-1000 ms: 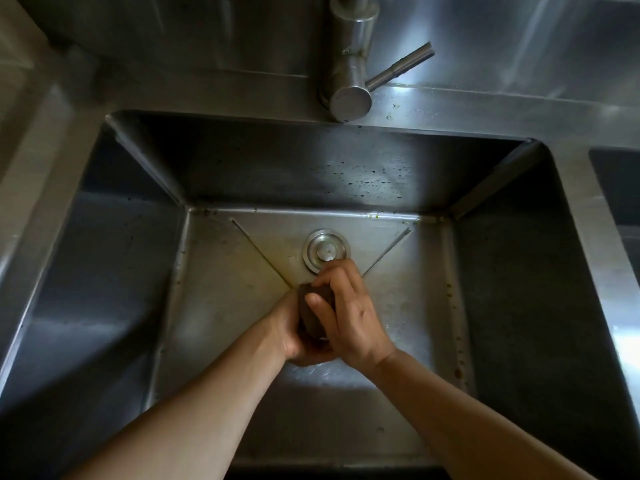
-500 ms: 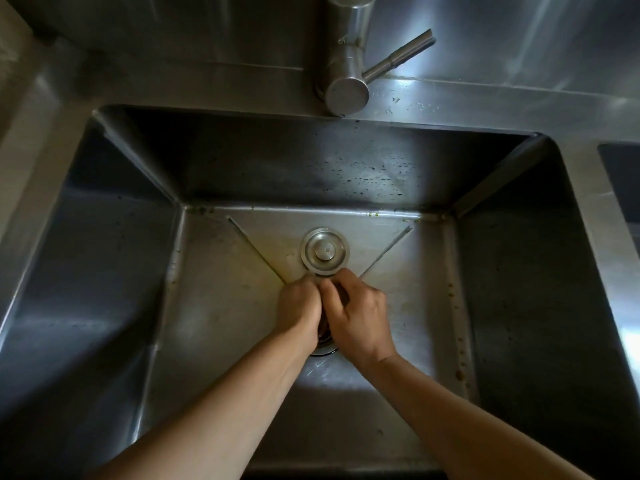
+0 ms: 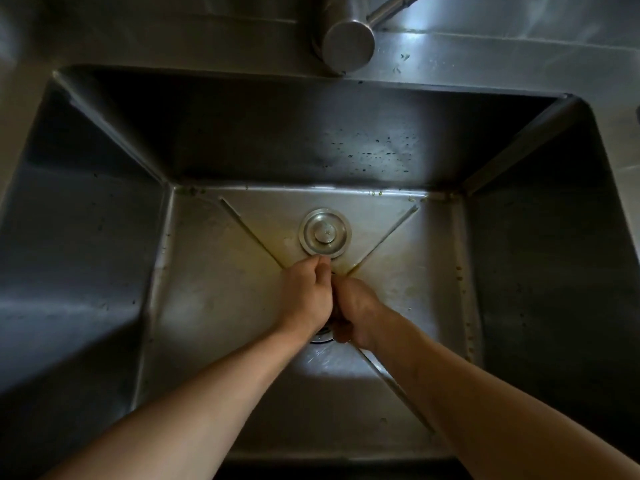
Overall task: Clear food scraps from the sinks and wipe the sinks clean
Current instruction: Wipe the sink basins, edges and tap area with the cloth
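A second earlier I'd had the dark strainer basket up between both hands; by this frame my left hand and right hand were down over the drain, fingers curled around something I couldn't make out. So I figured it was getting reseated in the sink, beside the stopper, with specks on the back wall unwiped.

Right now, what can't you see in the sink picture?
Head view only:
- What the left hand and right hand are working on: the hands cover it.
- The drain: just a sliver shows under the wrists.
- The faucet: top cut off by the frame edge.
- Specks on the back wall: too small to identify.
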### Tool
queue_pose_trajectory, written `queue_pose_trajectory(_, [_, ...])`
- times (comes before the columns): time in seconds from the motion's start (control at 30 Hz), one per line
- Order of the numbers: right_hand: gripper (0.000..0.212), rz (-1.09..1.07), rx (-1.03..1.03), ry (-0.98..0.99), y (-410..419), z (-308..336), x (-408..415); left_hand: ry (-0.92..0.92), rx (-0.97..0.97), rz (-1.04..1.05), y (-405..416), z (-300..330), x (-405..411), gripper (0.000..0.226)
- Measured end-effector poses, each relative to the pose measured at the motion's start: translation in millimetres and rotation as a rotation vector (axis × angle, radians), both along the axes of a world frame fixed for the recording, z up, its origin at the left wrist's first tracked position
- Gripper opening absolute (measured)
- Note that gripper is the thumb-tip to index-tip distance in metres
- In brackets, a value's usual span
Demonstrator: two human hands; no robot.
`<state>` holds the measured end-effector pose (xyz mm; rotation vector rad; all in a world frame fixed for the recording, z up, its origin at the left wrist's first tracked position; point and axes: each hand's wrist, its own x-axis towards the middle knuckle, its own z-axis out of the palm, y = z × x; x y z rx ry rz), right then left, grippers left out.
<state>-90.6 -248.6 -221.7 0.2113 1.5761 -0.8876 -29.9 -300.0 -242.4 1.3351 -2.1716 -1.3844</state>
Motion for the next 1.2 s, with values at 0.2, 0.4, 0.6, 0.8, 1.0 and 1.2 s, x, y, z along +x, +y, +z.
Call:
queue_pose_trajectory(0.2, [0.041,0.105,0.133,-0.045,-2.2,-10.3,-6.8,0.021,-0.067,-0.165,-4.0,-11.5,-1.0,0.029])
queue_pose_trajectory(0.4, [0.043,0.100,0.197,-0.082,-3.8,-22.9,-6.1,0.048,-0.114,-0.216,-6.4,-22.1,1.5,0.027])
queue_pose_trajectory(0.6, [0.044,0.080,0.210,-0.104,-4.6,-28.4,-4.4,0.063,-0.131,-0.236,-8.0,-24.2,2.7,0.027])
queue_pose_trajectory(0.8, [0.043,0.061,0.232,-0.107,-4.6,-28.1,-2.1,0.073,-0.144,-0.237,-7.2,-21.7,3.8,0.026])
queue_pose_trajectory(1.0, [0.042,-0.002,0.183,-0.113,-3.7,-24.3,2.0,0.072,-0.149,-0.200,-6.1,-16.7,6.8,0.030])
queue_pose_trajectory(1.2, [0.036,-0.018,0.041,-0.028,0.5,4.2,2.3,-0.237,0.224,0.108,-22.9,-2.5,5.7,0.031])
